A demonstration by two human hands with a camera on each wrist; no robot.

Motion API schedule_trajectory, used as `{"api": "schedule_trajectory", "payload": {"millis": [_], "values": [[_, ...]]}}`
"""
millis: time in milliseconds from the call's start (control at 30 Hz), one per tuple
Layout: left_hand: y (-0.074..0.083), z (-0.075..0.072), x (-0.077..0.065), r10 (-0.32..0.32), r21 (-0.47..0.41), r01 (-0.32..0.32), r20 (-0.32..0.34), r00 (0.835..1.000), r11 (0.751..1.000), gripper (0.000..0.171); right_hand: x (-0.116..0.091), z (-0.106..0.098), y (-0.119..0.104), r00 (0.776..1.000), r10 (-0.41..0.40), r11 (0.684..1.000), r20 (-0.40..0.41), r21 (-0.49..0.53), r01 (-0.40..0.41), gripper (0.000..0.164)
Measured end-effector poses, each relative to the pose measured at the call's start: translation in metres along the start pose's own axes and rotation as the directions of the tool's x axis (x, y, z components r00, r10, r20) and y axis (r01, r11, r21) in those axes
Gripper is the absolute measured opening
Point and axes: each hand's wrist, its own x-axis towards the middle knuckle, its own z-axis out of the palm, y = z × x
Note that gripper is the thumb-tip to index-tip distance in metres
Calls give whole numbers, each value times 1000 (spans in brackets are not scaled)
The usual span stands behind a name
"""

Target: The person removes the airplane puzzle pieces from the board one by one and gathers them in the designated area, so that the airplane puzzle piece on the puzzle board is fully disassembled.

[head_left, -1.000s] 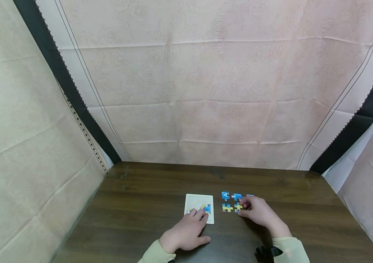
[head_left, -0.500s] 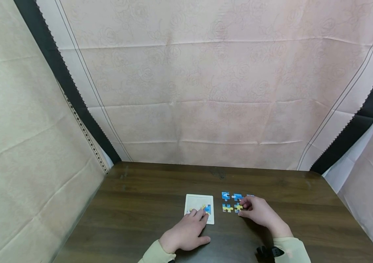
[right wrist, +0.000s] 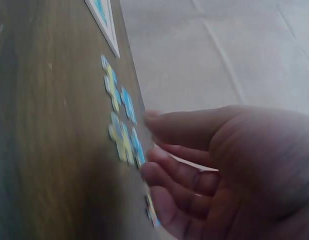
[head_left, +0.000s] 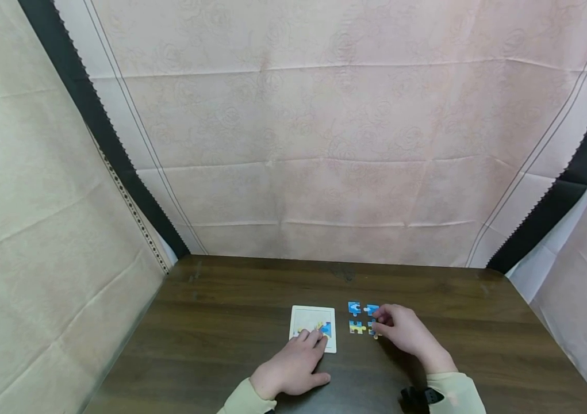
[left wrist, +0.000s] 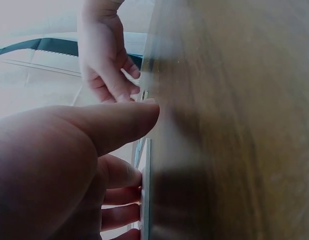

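Note:
My left hand rests with its fingers on the white puzzle tray, thumb spread off to the side. A blue-and-yellow puzzle piece shows inside the tray beside the fingertips; the hand hides the lower left of it. My right hand hovers over the loose jigsaw pieces, thumb and fingers apart with nothing between them in the right wrist view. Below it lie a yellow-and-blue piece and a blue piece. Farther left are another blue piece and a yellow-and-blue one.
One more piece lies on the table under the right fingers, hidden in the head view. The dark wooden table reaches back to a pale cloth wall, with cloth on both sides. A black strap circles the right wrist.
My right hand has shifted slightly up and left over the pieces, and its fingers now cover part of the nearer yellow-and-blue piece. The left hand has stayed on the tray.

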Motion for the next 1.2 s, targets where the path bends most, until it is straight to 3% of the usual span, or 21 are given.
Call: {"api": "schedule_trajectory", "payload": {"millis": [167, 367, 567, 967, 1200], "values": [[3, 1, -1, -17, 37, 18, -23, 1000, 999, 76, 5, 16, -18, 997, -74, 997, -15, -22, 74, 9], [5, 4, -4, 5, 92, 1, -69, 998, 996, 78, 19, 45, -40, 982, -185, 982, 47, -23, 187, 13], [4, 3, -3, 12, 74, -10, -39, 999, 997, 78, 28, 59, -57, 963, -249, 967, 103, -30, 254, 15], [-4, 5, 0, 67, 29, -66, -53, 996, 997, 72, 29, 64, -64, 949, -287, 952, 133, -73, 298, 20], [0, 0, 0, 30, 31, -29, -31, 999, 999, 74, 29, 67, -65, 959, -245, 965, 143, -59, 255, 22]]}}
